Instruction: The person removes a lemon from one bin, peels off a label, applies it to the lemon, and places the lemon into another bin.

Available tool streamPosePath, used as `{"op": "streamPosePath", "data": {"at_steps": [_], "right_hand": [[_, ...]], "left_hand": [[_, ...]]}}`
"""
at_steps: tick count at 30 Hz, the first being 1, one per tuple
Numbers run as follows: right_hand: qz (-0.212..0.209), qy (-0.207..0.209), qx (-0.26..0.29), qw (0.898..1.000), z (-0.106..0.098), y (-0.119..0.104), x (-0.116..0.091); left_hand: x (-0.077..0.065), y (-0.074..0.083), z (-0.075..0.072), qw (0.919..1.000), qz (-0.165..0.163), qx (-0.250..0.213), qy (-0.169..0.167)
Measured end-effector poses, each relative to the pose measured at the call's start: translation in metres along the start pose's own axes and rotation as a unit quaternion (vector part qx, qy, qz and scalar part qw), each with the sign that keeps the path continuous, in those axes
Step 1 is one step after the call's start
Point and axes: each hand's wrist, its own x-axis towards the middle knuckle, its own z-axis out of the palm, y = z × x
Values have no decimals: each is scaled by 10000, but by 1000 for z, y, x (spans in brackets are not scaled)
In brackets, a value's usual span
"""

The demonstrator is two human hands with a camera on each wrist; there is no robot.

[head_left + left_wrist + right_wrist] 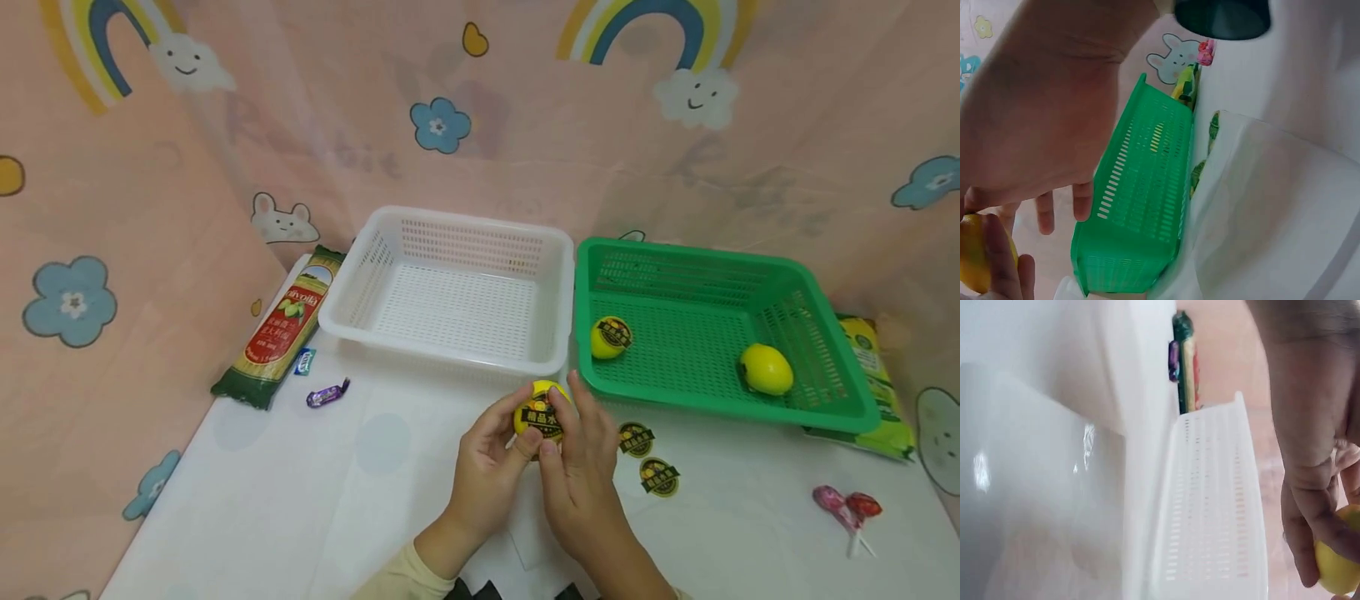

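In the head view my left hand [487, 471] grips a yellow lemon [519, 423] from the left, its thumb at the lower edge of a round black-and-gold sticker [542, 419] on the fruit. The right hand [585, 475] holds the same lemon from the right, with a fingertip on the sticker and the thumb just below. Seen from the left wrist, the lemon [972, 256] is partly covered by fingers. Right-hand fingers curve over the lemon [1338, 565] in the right wrist view. Two loose round stickers [636, 439] lie right of the hands.
Behind the hands stand a white basket [446, 354] and a green basket [720, 404] holding two lemons, one stickered. At left lie a noodle packet [281, 329] and small wrapped candies [327, 394]. Lollipops [847, 507] and a green-yellow bag [885, 400] are at right.
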Motion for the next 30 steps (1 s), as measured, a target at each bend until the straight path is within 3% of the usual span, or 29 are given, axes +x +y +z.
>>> {"op": "streamPosePath", "data": {"at_steps": [5, 9, 15, 24, 30], "right_hand": [[120, -23, 179, 9998, -2, 0, 2], [368, 207, 519, 9978, -5, 0, 6], [743, 200, 745, 9942, -2, 0, 6], [477, 665, 788, 9935, 5, 6, -1], [452, 806, 565, 9941, 6, 8, -2]], "left_hand": [[2, 1, -3, 9998, -142, -152, -50], [2, -1, -3, 9992, -128, -113, -348], [-2, -5, -1, 9976, -115, -161, -670], [-6, -5, 0, 9983, -131, -331, -454], [-9, -6, 2, 9990, -92, -418, -105]]}}
